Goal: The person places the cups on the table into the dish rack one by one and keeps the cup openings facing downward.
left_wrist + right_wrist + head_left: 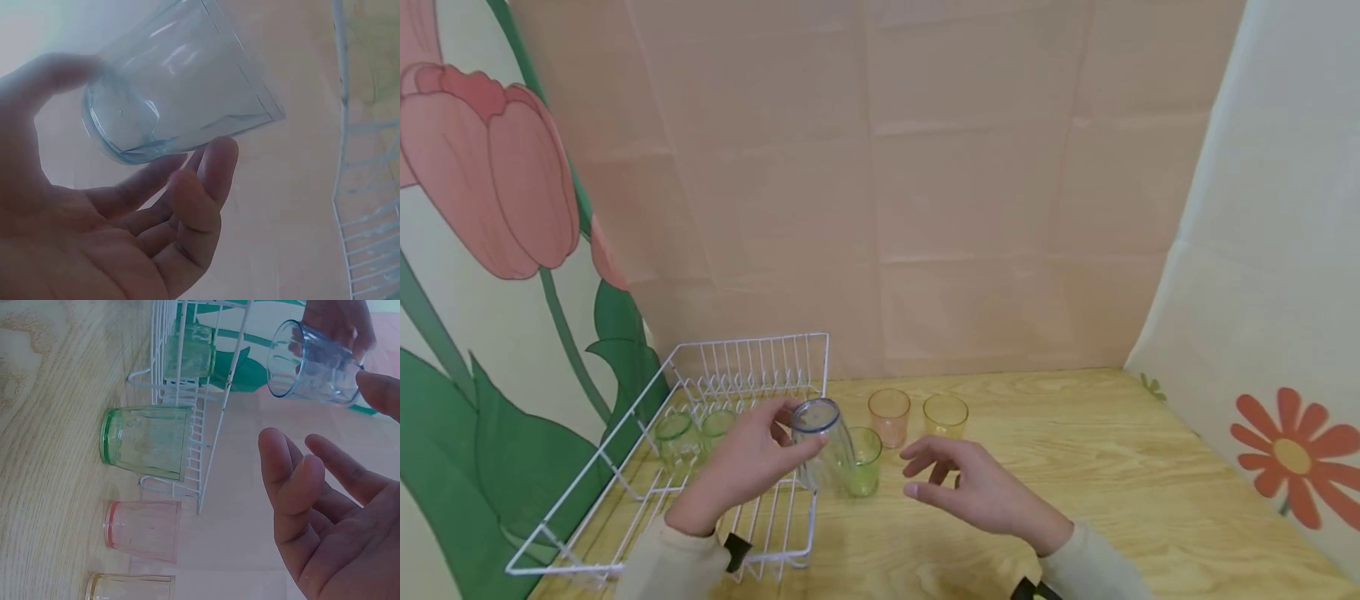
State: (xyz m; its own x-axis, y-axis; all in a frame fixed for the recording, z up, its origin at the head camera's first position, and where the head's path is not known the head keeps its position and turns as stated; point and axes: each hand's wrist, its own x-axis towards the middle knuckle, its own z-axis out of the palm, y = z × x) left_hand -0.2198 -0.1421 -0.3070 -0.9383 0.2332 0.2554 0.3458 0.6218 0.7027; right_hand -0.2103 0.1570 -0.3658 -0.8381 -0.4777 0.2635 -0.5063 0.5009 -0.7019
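The left hand (752,457) grips the blue glass (827,467) between thumb and fingers. The glass is raised and tilted; in the head view it overlaps the inner edge of the white wire rack (752,339), and in both wrist views a gap shows between them. Clock positions below refer to the head view, with the blue glass as the dial centre.

The right hand (973,485) is located between 3 and 4 o'clock. Its fingers are parted and loosely bent, free of contact, with the fingertips directed at the dial centre.

A green glass (868,479) stands at 4 o'clock, partly covered by the blue glass. A pink glass (889,425) stands at 2 o'clock. A yellow glass (946,417) stands between 2 and 3 o'clock, just beside the pink one. All three rest on the wood-grain table (1060,433).

The rack extends from 7 to 12 o'clock. Two green tumblers (676,443) stand inside it at 9 o'clock, side by side.

Outer boundary: a creased pinkish backdrop (887,192) at 12 o'clock, a printed tulip (490,183) at 10 o'clock, and a printed red flower (1292,457) at 3 o'clock.
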